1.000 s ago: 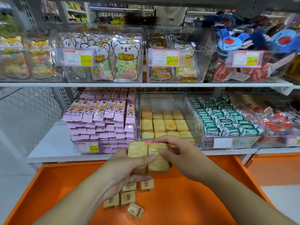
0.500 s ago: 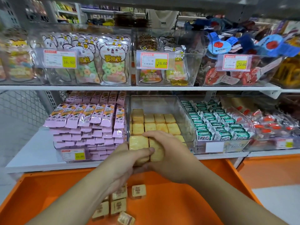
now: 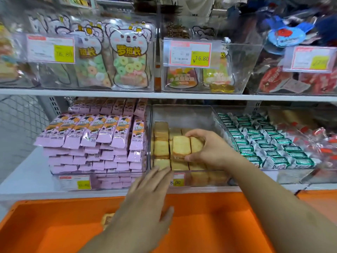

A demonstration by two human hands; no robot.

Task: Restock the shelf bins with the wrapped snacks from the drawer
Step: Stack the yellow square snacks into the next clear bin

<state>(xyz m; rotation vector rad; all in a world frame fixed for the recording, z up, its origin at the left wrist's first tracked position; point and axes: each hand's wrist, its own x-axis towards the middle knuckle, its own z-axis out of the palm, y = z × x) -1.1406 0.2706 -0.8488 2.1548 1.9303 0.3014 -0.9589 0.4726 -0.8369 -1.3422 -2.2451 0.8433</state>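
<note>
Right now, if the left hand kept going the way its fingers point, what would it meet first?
The left hand, fingers straight, points up toward the clear bin's front wall with its price tag. It would likely touch that first, though depth is uncertain.

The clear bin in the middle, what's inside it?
The clear bin holds rows of yellow wrapped cakes; the right hand holds two more above them, hiding those beneath.

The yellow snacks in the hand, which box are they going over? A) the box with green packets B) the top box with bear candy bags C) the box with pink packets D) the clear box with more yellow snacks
D: the right hand holds the yellow snacks over the clear bin of matching yellow snacks, between the pink packets and green packets.
</note>
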